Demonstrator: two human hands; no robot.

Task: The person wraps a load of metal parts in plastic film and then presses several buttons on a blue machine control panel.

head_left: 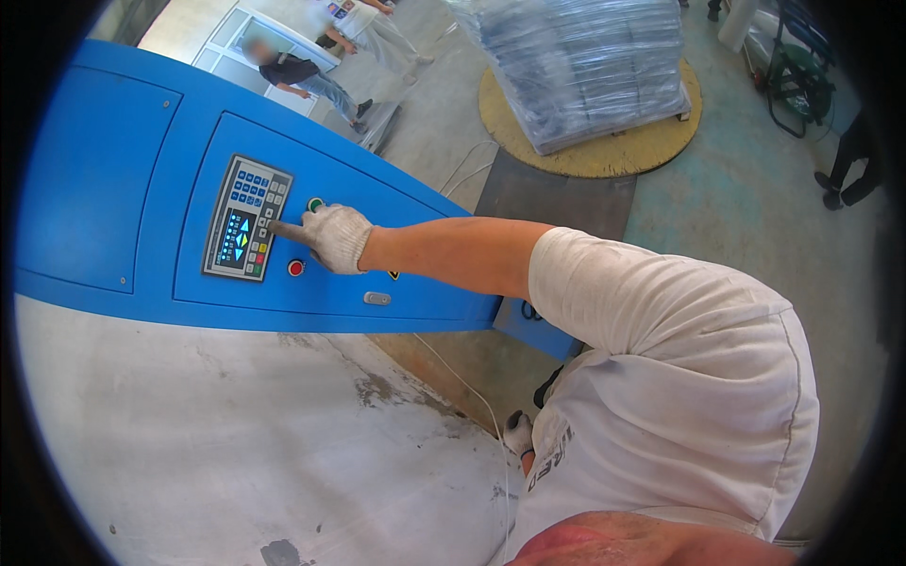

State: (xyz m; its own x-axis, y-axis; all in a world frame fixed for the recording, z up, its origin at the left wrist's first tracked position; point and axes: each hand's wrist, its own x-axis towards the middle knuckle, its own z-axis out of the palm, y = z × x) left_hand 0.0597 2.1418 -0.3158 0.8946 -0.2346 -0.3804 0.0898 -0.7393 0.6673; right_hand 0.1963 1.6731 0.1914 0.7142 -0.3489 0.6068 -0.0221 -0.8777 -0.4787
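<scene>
My right hand (338,236), in a whitish knit work glove with greyed fingertips, reaches left across a blue machine cabinet (349,179). Its index finger is stretched out to the button column of a grey control panel (248,219) with a lit screen. The thumb lies by a green push button (315,204), partly covering it; the other fingers are hard to make out. Below the hand sits a red push button (296,268). My left hand (517,434), also gloved, hangs low beside my shirt front; its fingers are too small to read.
A film-wrapped pallet load (585,71) stands on a yellow round turntable (651,156), with a dark ramp plate (557,193) before it. A pale wall surface (236,415) fills the lower left. A thin white cable (472,391) runs down. Other people (311,80) stand farther off.
</scene>
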